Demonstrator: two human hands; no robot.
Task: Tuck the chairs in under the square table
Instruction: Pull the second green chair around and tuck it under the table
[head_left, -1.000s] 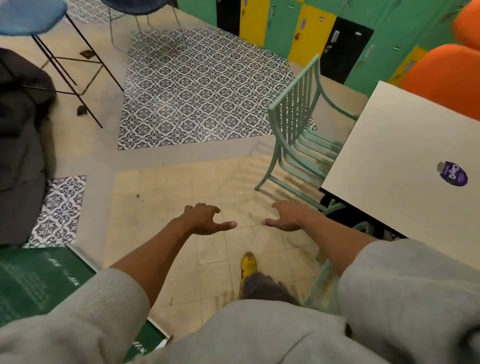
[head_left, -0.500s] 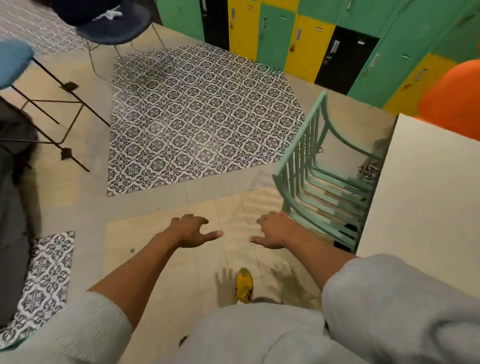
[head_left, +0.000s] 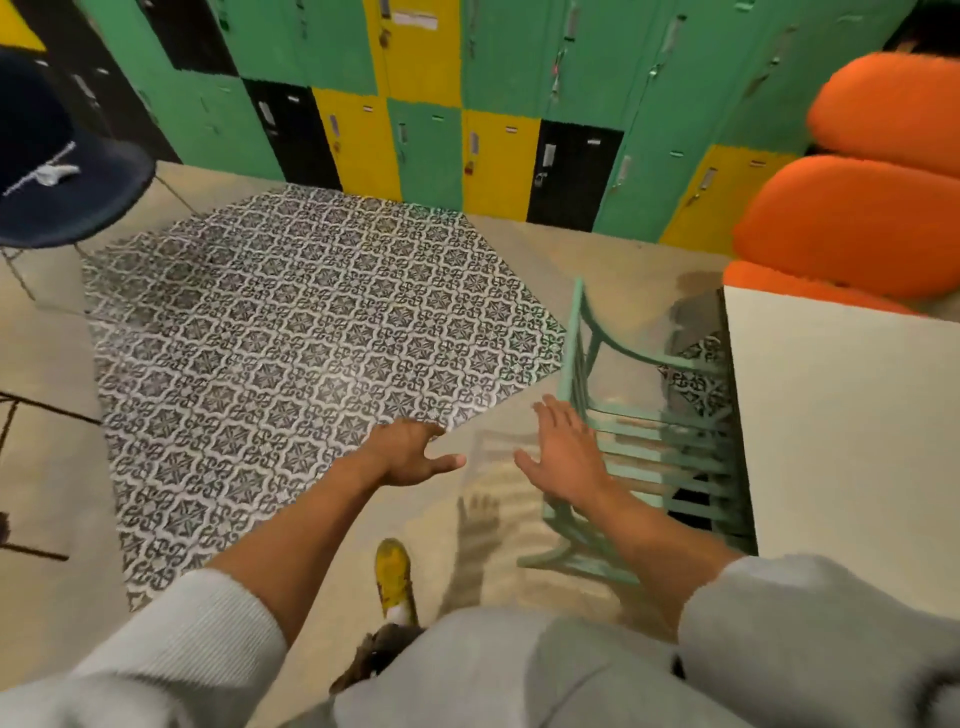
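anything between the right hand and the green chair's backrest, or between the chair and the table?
Nothing visible. The right hand is open beside the top rail of the green chair, with only air between. The seat already reaches under the edge of the white table; what lies farther under the table is hidden.

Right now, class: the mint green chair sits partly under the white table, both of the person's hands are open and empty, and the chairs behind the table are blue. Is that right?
One detail is wrong: the chairs behind the white table are orange, not blue, as the head view shows. The mint green chair does sit partly under it, and the left hand and right hand are open and empty.
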